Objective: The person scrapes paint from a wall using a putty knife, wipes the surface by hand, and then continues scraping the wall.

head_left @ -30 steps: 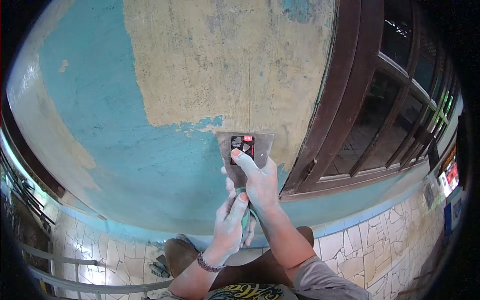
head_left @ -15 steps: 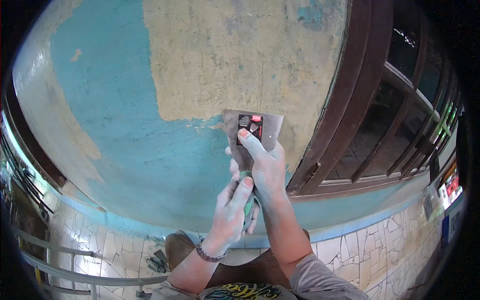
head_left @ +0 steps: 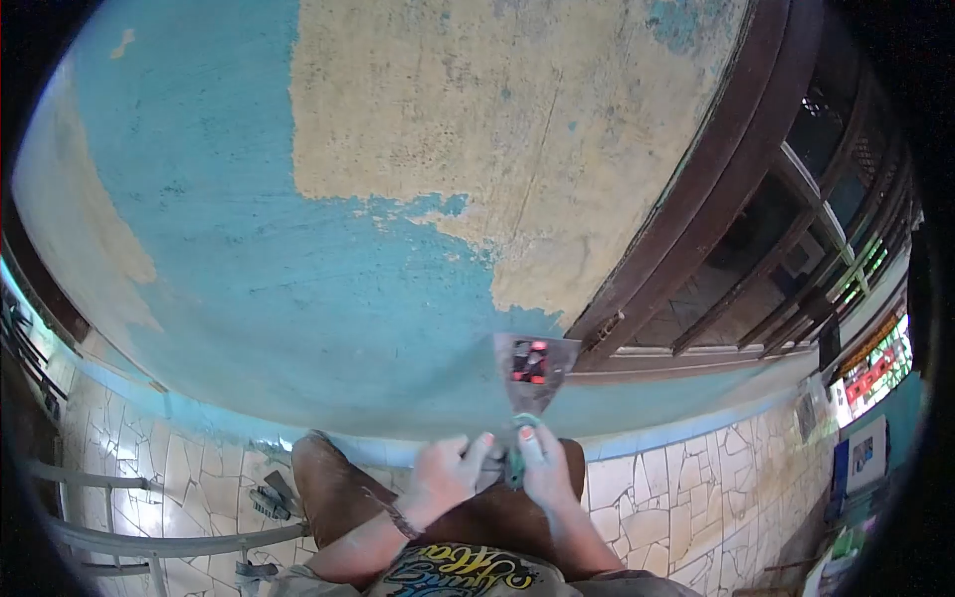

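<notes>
A wide metal scraper (head_left: 537, 383) with a green handle points up and away from the body, its blade low in front of the wall. My right hand (head_left: 547, 468) is closed round the handle, thumb on top. Just to its left, my left hand (head_left: 453, 478) has its fingers curled at the side of the same handle; the undersides of its fingers are hidden. Pale dust covers both hands. On the blue wall (head_left: 229, 269), a large beige patch (head_left: 418, 109) has bare plaster showing, with ragged flaking paint along its lower edge.
A dark brown wooden frame (head_left: 686, 199) with window panes stands at the right. Metal rails (head_left: 179, 545) cross the lower left, near sandals (head_left: 271, 500) on the cracked-tile floor (head_left: 686, 497). My bent knees are close to the wall.
Both hands and the scraper have come down and back toward my body. My right hand has slid from the blade to the handle. More beige wall shows below, and the view has shifted.
</notes>
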{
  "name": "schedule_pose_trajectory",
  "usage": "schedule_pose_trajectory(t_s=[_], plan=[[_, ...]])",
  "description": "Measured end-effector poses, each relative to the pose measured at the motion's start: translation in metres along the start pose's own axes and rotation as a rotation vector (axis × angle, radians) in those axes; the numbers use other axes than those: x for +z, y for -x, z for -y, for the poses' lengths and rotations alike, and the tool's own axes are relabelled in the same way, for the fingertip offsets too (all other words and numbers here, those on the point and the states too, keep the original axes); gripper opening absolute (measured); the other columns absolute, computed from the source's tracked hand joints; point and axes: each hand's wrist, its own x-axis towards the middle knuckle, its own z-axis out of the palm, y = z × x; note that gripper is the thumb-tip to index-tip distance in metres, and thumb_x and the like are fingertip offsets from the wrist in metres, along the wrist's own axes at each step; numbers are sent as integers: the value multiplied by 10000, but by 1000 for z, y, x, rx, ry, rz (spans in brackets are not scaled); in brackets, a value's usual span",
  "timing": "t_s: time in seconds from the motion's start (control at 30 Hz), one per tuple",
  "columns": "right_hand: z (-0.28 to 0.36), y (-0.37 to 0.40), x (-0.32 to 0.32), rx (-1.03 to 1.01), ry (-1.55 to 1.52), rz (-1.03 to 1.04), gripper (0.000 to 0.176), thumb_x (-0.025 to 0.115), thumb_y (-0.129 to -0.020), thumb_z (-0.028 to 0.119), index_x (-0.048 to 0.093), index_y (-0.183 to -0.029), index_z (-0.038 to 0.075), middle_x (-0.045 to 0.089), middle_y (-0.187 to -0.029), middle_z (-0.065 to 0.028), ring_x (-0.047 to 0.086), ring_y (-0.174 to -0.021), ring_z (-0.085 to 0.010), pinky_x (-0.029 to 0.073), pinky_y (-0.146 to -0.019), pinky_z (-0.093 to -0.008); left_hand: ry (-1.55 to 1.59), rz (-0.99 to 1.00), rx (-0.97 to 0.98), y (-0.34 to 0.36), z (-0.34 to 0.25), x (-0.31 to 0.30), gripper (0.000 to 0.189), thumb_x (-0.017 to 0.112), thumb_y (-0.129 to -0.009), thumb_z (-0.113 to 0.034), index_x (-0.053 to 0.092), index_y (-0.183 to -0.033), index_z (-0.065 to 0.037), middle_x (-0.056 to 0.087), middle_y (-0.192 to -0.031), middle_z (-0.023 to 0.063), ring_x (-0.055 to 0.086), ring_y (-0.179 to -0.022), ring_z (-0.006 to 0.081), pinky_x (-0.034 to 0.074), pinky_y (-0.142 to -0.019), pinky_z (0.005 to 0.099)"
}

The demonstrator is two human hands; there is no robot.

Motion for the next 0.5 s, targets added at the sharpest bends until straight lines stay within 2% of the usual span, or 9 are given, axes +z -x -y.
schedule_pose_trajectory(t_s=[0.07, 0.1, 0.13, 0.2, 0.27, 0.3, 0.4, 0.47, 0.5], plan=[[24, 8, -18, 181, -193, 39, 394, 452, -1027, 308, 515, -1262, -2, 589, -753, -27, 536, -669, -60, 452, -602, -243, -82, 9, -173, -15, -19, -27, 262, 677, -851, -188, 608, -1070, -61, 654, -841, 169, 626, -758, 431, 479, -629, 490], [31, 7, -35, 212, -30, 131, 405, 518, -999, 260, 477, -1307, 0, 613, -857, -64, 582, -773, -104, 477, -711, -244, -135, -111, 12, -25, -24, -29, 333, 712, -804, -153, 608, -1106, -61, 642, -950, 176, 619, -873, 408, 484, -719, 470], [40, 8, -38, 75, 75, 119, 414, 545, -984, 238, 471, -1315, 0, 612, -904, -75, 588, -817, -123, 474, -751, -250, -184, -232, 197, -35, -31, -32, 414, 747, -757, -119, 608, -1142, -61, 631, -1058, 183, 612, -989, 385, 490, -808, 450], [66, 13, -43, -204, 292, 107, 445, 599, -956, 193, 459, -1332, 0, 610, -999, -98, 600, -904, -160, 469, -830, -263, -257, -314, 448, -55, -66, -34, 422, 717, -743, -89, 601, -1148, -62, 589, -1195, 158, 548, -1162, 369, 449, -952, 468], [99, 16, -49, -233, 145, 159, 462, 647, -908, 139, 482, -1314, -7, 595, -1099, -117, 590, -984, -190, 450, -886, -277, -351, -333, 731, -76, -78, -28, 385, 658, -786, -103, 591, -1164, -75, 598, -1187, 148, 536, -1189, 376, 408, -1026, 504], [118, 14, -51, -257, 76, 189, 473, 671, -884, 111, 493, -1305, -10, 588, -1149, -127, 584, -1025, -205, 441, -914, -284, -378, -356, 799, -89, -86, -28, 342, 637, -802, -114, 596, -1139, -74, 601, -1161, 146, 545, -1177, 373, 406, -1030, 504], [173, 11, -66, -374, 347, 174, 432, 689, -839, 70, 555, -1235, -37, 584, -1205, -139, 592, -1012, -202, 468, -863, -277, -404, -457, 949, -126, -107, -32, 237, 585, -843, -148, 610, -1067, -71, 606, -1071, 132, 576, -1124, 358, 404, -1036, 503], [209, 17, -54, -564, 247, 22, 383, 726, -771, 49, 612, -1121, -57, 613, -1144, -187, 600, -992, -209, 502, -789, -292, -351, -561, 997, -156, -113, -36, 197, 565, -862, -172, 620, -1022, -70, 603, -998, 115, 603, -1064, 336, 406, -1032, 499], [220, 20, -48, -616, 157, -49, 369, 732, -762, 47, 618, -1096, -58, 627, -1103, -191, 600, -988, -206, 509, -772, -294, -322, -654, 1062, -172, -120, -42, 101, 617, -827, -156, 589, -882, -76, 552, -828, 76, 614, -855, 288, 451, -908, 449]])
